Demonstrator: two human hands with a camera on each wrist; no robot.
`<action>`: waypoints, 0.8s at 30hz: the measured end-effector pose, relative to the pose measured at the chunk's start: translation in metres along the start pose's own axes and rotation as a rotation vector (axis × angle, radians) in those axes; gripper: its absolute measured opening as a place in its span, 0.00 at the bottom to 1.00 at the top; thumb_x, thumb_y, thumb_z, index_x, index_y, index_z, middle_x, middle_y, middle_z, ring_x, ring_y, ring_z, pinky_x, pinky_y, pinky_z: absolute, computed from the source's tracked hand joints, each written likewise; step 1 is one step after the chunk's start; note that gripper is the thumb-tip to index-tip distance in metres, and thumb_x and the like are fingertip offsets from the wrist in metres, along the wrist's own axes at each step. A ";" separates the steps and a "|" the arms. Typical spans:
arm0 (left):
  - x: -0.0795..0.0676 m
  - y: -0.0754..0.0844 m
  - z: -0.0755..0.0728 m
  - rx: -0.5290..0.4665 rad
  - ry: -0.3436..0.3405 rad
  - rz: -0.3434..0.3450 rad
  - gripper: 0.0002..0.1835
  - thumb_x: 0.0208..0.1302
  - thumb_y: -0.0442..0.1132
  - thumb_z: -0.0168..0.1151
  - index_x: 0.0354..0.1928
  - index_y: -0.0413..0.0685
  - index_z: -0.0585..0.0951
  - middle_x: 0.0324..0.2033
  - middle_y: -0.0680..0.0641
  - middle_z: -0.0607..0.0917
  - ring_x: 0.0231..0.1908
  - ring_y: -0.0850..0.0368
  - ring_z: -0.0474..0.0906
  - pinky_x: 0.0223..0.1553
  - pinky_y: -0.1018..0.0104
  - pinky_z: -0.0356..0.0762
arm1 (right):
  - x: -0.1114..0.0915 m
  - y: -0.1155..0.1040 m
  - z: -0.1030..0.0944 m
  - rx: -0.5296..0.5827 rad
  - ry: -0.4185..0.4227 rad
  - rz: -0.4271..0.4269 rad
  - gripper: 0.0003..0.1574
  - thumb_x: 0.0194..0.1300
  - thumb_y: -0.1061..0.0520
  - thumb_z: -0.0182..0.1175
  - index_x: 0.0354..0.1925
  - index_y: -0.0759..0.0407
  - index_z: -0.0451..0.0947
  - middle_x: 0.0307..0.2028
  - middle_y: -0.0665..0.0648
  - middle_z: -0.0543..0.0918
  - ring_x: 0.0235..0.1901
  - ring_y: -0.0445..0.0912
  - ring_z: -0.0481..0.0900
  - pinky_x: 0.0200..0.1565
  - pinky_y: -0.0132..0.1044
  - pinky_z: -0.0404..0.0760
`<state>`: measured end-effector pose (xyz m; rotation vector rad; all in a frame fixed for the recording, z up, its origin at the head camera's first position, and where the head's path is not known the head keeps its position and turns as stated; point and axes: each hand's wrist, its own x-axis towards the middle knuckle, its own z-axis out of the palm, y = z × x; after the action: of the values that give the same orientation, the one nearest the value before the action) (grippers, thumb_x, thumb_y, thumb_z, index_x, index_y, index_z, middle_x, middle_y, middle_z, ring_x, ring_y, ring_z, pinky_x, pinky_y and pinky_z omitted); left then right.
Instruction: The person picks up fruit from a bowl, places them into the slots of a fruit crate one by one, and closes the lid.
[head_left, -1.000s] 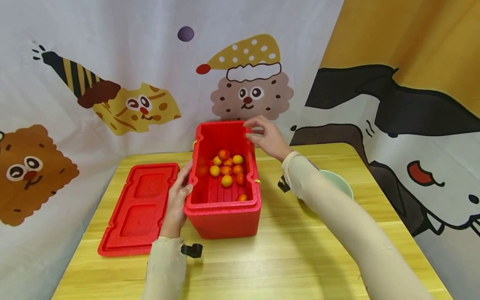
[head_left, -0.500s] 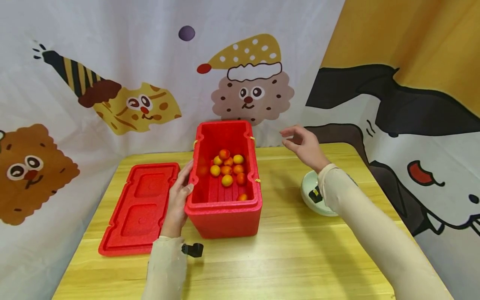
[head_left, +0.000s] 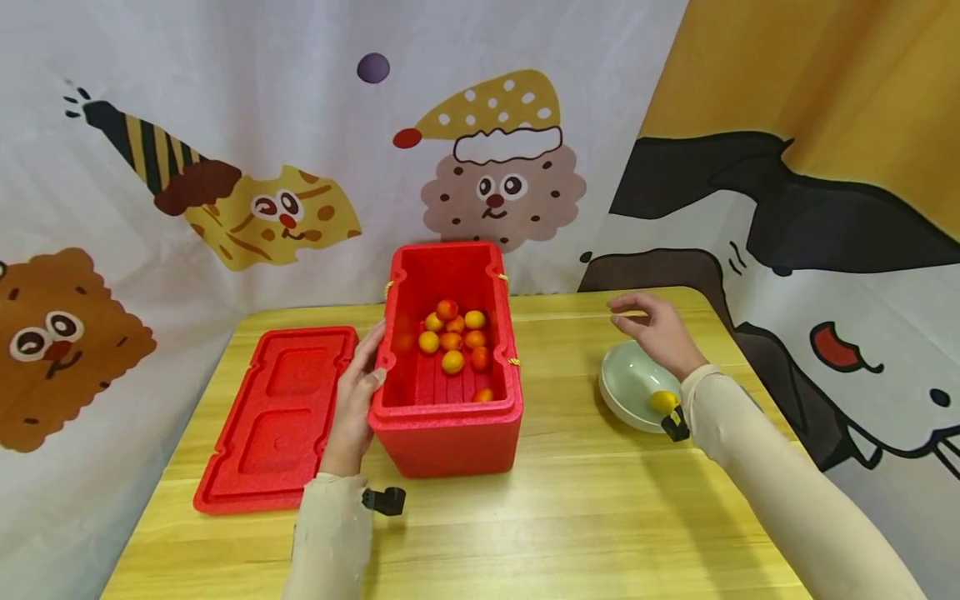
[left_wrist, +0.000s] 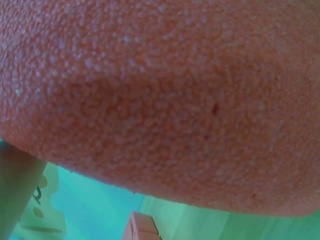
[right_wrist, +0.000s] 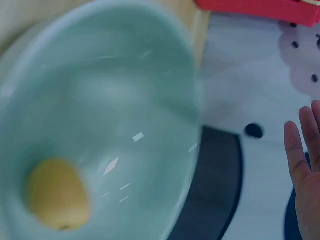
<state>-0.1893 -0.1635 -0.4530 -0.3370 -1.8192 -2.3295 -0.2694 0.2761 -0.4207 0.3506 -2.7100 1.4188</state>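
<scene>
A red foam box (head_left: 444, 442) stands on the table, holding several small yellow and orange-red fruits (head_left: 452, 362). Along its left outer wall lies my left hand (head_left: 356, 404), fingers extended and thumb by the rim. In the left wrist view the box wall (left_wrist: 165, 110) fills most of the picture. My right hand (head_left: 662, 333) hovers above the far right side of a pale green bowl (head_left: 626, 383); its fingers are relaxed and hold nothing. One yellow fruit (right_wrist: 59, 195) sits inside the bowl, partly behind the black wrist camera in the head view.
A red foam lid (head_left: 277, 417) lies flat on the wooden table (head_left: 570, 517), left of the box. Behind the table hangs a curtain (head_left: 300, 75) with cartoon prints. Yellow cords (head_left: 514, 362) stick out at the box sides.
My right hand has moved from the box's far right rim rightward and down to the bowl. The bowl's yellow fruit has come into sight. My left hand stays on the box.
</scene>
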 end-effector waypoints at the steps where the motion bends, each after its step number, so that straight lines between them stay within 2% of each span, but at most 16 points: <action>1: 0.000 0.000 0.000 0.001 -0.001 0.004 0.34 0.62 0.28 0.45 0.73 0.43 0.64 0.71 0.51 0.62 0.69 0.51 0.57 0.59 0.64 0.71 | -0.004 0.005 -0.001 -0.002 -0.003 0.015 0.19 0.70 0.56 0.59 0.55 0.64 0.77 0.53 0.63 0.78 0.52 0.55 0.77 0.57 0.49 0.75; 8: 0.000 0.000 0.001 -0.008 0.000 0.009 0.34 0.61 0.27 0.44 0.73 0.43 0.64 0.71 0.51 0.63 0.69 0.51 0.56 0.59 0.63 0.71 | -0.025 0.038 -0.008 -0.048 -0.057 0.085 0.20 0.71 0.57 0.58 0.57 0.66 0.75 0.53 0.64 0.78 0.52 0.54 0.76 0.57 0.52 0.73; 11: 0.000 0.001 0.000 -0.011 0.005 -0.001 0.34 0.61 0.27 0.44 0.73 0.44 0.65 0.71 0.51 0.63 0.69 0.51 0.57 0.58 0.63 0.72 | -0.030 0.046 -0.010 -0.061 -0.075 0.110 0.20 0.71 0.57 0.58 0.57 0.66 0.74 0.53 0.65 0.78 0.52 0.55 0.75 0.54 0.48 0.75; 15: 0.000 0.002 0.000 -0.006 0.013 -0.014 0.34 0.61 0.27 0.44 0.73 0.45 0.65 0.71 0.52 0.63 0.68 0.51 0.58 0.58 0.62 0.73 | -0.035 0.052 -0.013 -0.067 -0.095 0.145 0.21 0.71 0.56 0.58 0.58 0.65 0.74 0.54 0.66 0.78 0.54 0.58 0.75 0.51 0.48 0.76; 19: 0.000 0.001 0.000 -0.002 0.012 -0.015 0.34 0.61 0.27 0.44 0.73 0.46 0.65 0.71 0.52 0.63 0.69 0.51 0.58 0.58 0.62 0.72 | -0.039 0.054 -0.016 -0.078 -0.125 0.167 0.23 0.71 0.53 0.58 0.58 0.65 0.74 0.55 0.66 0.77 0.55 0.60 0.74 0.52 0.55 0.74; 24: 0.000 0.001 0.000 0.004 0.010 -0.023 0.35 0.61 0.28 0.45 0.73 0.46 0.65 0.71 0.53 0.63 0.69 0.52 0.57 0.58 0.63 0.73 | -0.044 0.058 -0.014 -0.115 -0.190 0.180 0.23 0.70 0.55 0.59 0.59 0.67 0.74 0.55 0.67 0.77 0.54 0.61 0.75 0.52 0.55 0.76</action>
<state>-0.1893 -0.1637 -0.4520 -0.3051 -1.8319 -2.3379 -0.2405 0.3276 -0.4664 0.2517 -3.0294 1.3236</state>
